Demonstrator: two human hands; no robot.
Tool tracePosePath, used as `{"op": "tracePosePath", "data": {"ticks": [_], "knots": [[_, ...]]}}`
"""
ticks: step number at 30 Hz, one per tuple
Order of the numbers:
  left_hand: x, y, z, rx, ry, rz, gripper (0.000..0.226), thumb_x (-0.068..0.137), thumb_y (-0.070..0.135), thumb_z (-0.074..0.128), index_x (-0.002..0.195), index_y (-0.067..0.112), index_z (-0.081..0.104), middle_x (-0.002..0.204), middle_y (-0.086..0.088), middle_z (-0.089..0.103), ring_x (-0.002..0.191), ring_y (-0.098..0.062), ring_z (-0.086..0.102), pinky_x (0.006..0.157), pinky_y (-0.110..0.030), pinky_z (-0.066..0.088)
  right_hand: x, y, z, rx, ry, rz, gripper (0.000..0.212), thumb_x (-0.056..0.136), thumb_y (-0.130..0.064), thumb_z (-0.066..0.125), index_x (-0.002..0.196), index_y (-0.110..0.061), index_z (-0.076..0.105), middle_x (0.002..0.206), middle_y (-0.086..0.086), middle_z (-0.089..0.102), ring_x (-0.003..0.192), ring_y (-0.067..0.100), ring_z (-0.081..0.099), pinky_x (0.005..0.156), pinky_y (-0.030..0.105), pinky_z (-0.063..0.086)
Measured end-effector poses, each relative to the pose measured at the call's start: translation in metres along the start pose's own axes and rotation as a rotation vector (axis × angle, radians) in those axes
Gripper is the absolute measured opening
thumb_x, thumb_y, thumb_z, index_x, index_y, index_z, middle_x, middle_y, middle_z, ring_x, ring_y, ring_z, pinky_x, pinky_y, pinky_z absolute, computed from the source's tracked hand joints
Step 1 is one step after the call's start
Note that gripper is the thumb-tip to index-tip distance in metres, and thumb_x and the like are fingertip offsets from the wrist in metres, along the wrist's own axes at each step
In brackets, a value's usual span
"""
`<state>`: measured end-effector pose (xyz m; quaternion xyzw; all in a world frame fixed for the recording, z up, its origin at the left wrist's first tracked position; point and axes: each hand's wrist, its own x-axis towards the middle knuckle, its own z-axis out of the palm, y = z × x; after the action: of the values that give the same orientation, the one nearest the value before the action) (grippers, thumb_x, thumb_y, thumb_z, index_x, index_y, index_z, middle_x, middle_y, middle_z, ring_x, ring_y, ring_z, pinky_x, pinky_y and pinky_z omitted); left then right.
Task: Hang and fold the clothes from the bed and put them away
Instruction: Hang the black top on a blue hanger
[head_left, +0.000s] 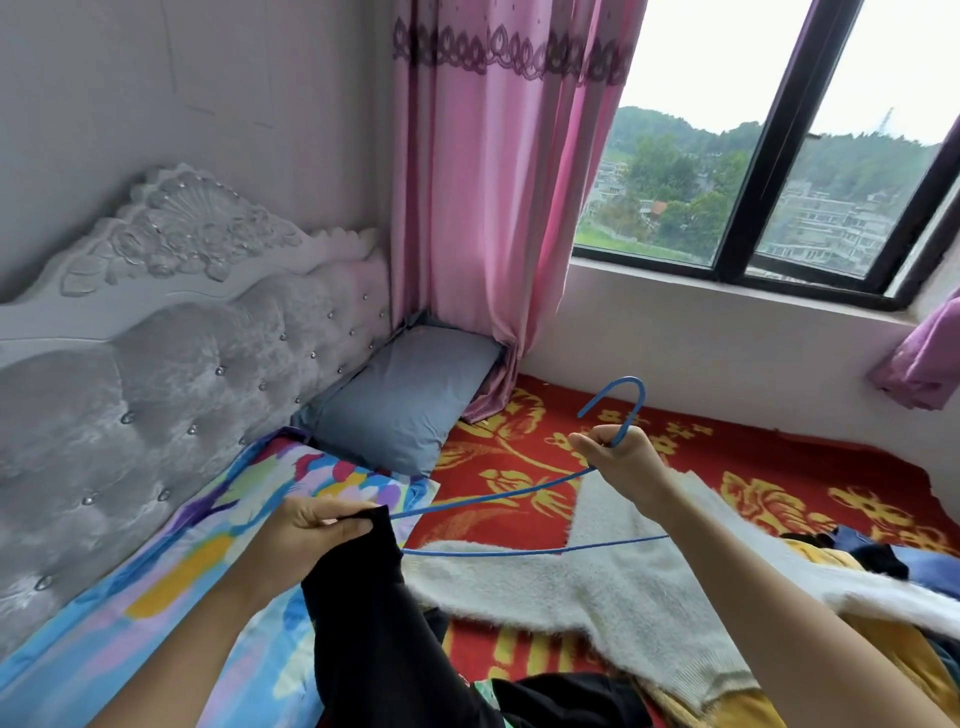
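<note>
My right hand (621, 457) grips a thin blue wire hanger (524, 552) just below its hook, held above the bed. My left hand (317, 525) pinches the top edge of a black garment (374, 623) against the hanger's left end; the cloth hangs down toward me. Beneath the hanger a fluffy white sweater (597, 587) lies spread on the red and gold bedspread (519, 467). To the right lie more clothes in a heap: a yellow piece (878, 644) and a dark blue piece (930, 564).
A grey tufted headboard (156, 374) stands at the left with a colourful pillow (208, 561) and a blue-grey pillow (410, 395) against it. A pink curtain (493, 208) hangs in the corner beside the window (779, 156). The wall under the sill borders the bed.
</note>
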<state>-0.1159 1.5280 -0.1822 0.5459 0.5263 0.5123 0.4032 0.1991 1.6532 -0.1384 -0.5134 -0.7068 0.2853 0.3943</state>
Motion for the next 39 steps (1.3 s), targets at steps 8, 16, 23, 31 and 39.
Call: {"op": "tracePosePath", "data": {"ticks": [8, 16, 23, 31, 39], "knots": [[0.008, 0.017, 0.043, 0.52, -0.078, 0.298, 0.011, 0.079, 0.015, 0.073, 0.087, 0.022, 0.078, 0.079, 0.012, 0.074, 0.075, -0.003, 0.066, 0.073, -0.017, 0.047, -0.036, -0.032, 0.05, -0.06, 0.059, -0.121, 0.053, 0.094, -0.015, 0.055, 0.05, -0.019, 0.026, 0.046, -0.005, 0.024, 0.048, 0.016, 0.025, 0.052, 0.032, 0.023], [0.03, 0.033, 0.079, 1.04, -0.023, 0.544, 0.025, 0.081, 0.046, 0.067, 0.102, 0.033, 0.072, 0.091, 0.009, 0.072, 0.087, -0.013, 0.066, 0.073, -0.025, 0.045, -0.053, -0.034, 0.082, 0.361, 0.219, 0.136, 0.047, 0.098, -0.019, 0.045, 0.056, -0.015, 0.026, 0.05, -0.004, 0.023, 0.048, 0.01, 0.021, 0.05, 0.025, 0.022], [0.043, 0.057, 0.061, 0.969, -0.024, 0.644, 0.016, 0.067, 0.025, 0.084, 0.082, 0.025, 0.078, 0.072, 0.009, 0.072, 0.066, -0.013, 0.069, 0.056, -0.024, 0.048, -0.047, -0.044, 0.04, 0.47, 0.031, 0.021, 0.03, 0.097, -0.021, 0.045, 0.069, -0.011, 0.042, 0.048, -0.007, 0.046, 0.04, 0.004, 0.04, 0.046, 0.02, 0.035], [0.068, 0.12, -0.002, 0.54, 0.259, 0.491, 0.018, 0.077, 0.016, 0.075, 0.093, 0.025, 0.075, 0.094, 0.013, 0.069, 0.092, 0.0, 0.061, 0.08, -0.001, 0.038, -0.008, -0.011, -0.046, 0.534, 0.49, 0.212, 0.018, 0.098, -0.021, 0.041, 0.096, -0.014, 0.058, 0.099, 0.008, 0.062, 0.075, 0.013, 0.053, 0.066, 0.021, 0.038], [0.075, 0.194, 0.006, 0.487, 0.267, 0.621, 0.032, 0.081, 0.025, 0.072, 0.076, 0.055, 0.061, 0.081, 0.033, 0.06, 0.093, -0.006, 0.062, 0.095, -0.028, 0.044, 0.015, -0.035, -0.044, 1.577, 0.231, 0.074, 0.057, 0.091, -0.041, 0.037, 0.075, -0.003, 0.076, 0.081, 0.014, 0.071, 0.075, 0.027, 0.07, 0.069, 0.034, 0.059]]}}
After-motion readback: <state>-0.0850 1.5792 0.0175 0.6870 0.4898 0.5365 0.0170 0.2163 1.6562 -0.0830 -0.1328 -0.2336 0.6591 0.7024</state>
